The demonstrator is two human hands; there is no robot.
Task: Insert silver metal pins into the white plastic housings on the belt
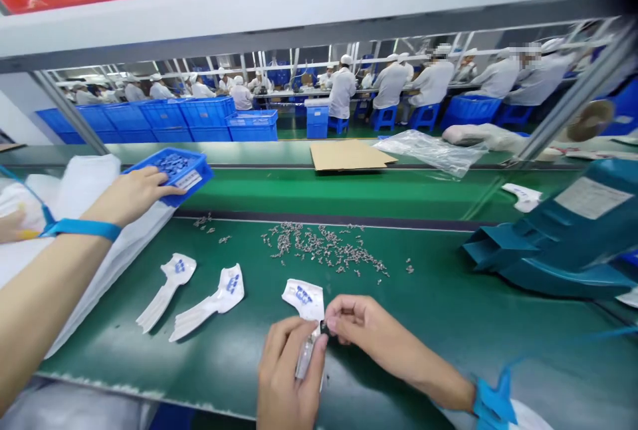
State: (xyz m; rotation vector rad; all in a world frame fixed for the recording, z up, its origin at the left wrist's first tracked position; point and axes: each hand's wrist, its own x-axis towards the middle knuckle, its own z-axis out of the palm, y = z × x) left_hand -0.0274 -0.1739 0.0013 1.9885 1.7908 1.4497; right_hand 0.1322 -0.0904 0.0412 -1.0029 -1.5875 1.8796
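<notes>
My left hand (289,370) comes up from the bottom edge, its fingers closed round the lower part of a white curved plastic piece (304,297) with blue markings. A clear or silvery section (304,357) shows between these fingers. From the right, my right hand (356,323), with a blue strap (493,403) at the wrist, pinches a small black part (324,327) against the side of the white piece. Two similar white pieces, one (219,300) nearer and another (169,290) farther left, lie on the green bench (259,363).
Small metal parts (323,247) are scattered behind my hands. At left, a co-worker's hand (142,191) is on a blue bin (197,174) of small blue pieces. A teal scoop-like container (553,230) stands at right. Cardboard (349,155) and clear plastic (438,151) lie beyond.
</notes>
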